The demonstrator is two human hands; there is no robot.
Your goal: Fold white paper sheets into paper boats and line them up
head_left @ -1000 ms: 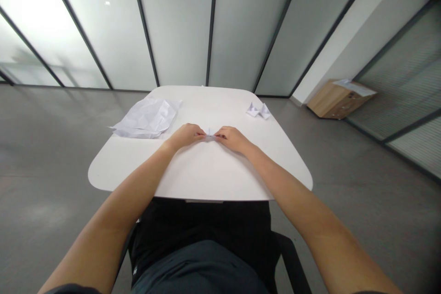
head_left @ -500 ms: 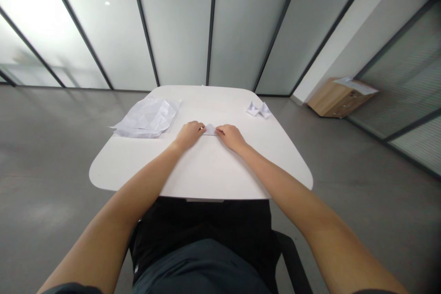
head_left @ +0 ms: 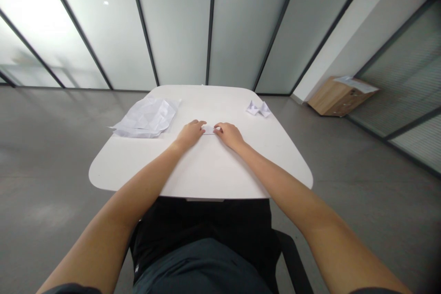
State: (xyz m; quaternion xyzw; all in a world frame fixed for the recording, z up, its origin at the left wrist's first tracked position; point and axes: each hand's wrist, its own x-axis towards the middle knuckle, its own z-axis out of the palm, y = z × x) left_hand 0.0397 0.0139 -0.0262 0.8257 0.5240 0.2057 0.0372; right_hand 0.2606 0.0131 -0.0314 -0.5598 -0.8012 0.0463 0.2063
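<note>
Meanwhile, a creased paper sheet (head_left: pixel 144 118) is lying at the left of the white table (head_left: pixel 138 170). The left hand (head_left: pixel 190 134) and right hand (head_left: pixel 229 135) are pinching opposite ends of a small folded paper (head_left: pixel 208 129) on the tabletop, which is sitting flatter than before. Farther right, a folded paper figure (head_left: pixel 257 109) is resting near the table's edge, and a sheet (head_left: pixel 354 83), too small to read, is lying on a wooden cabinet (head_left: pixel 336 103).

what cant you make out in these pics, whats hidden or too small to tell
Head view only:
The small folded paper: its ends are hidden under the left hand and right hand; its folds are too small to tell.
The folded paper piece on the white table: too small to tell its shape.
The sheet on the wooden cabinet: too small to show any print.
The left arm and right arm: cut off by the bottom edge.
</note>
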